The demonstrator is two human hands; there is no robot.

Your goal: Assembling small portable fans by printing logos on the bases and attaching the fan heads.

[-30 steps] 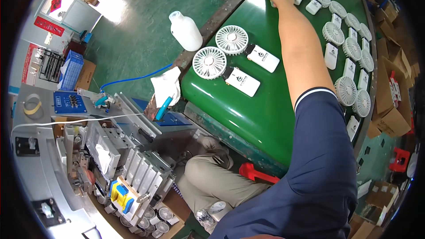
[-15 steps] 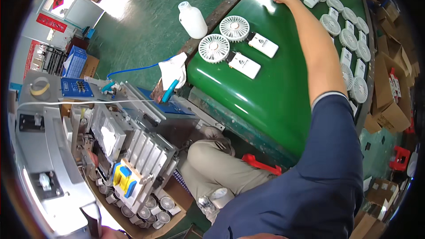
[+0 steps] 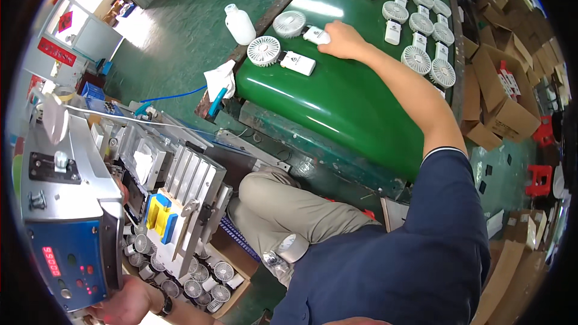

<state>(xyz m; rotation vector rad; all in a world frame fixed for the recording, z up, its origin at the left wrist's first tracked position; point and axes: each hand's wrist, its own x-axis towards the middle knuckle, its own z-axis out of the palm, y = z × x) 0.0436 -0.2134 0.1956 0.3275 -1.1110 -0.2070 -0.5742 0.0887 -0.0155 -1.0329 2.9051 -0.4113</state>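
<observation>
My right hand (image 3: 342,40) reaches over the green belt, its fingers closed on the white handle of a handheld fan (image 3: 289,24) lying flat. A second white handheld fan (image 3: 264,52) lies just nearer on the belt, untouched. At the lower left, my left hand (image 3: 125,302), with a dark watch on its wrist, is at the bottom edge of a machine's blue control panel (image 3: 63,265). Its fingers are partly hidden there. Between the hands, a yellow and blue holder (image 3: 160,218) sits on the machine's plate and bears no fan.
More fans (image 3: 415,60) lie in rows along the belt's far right. A carton of fans (image 3: 226,295) stands below the machine. A white bottle (image 3: 240,25) and a white cloth (image 3: 220,78) are by the belt's left edge. Open cardboard boxes (image 3: 504,93) stand at right.
My right hand has let go of a fan at the belt's far end and come back to grip a near one. My left hand has come further into view. The whole view has shifted.
</observation>
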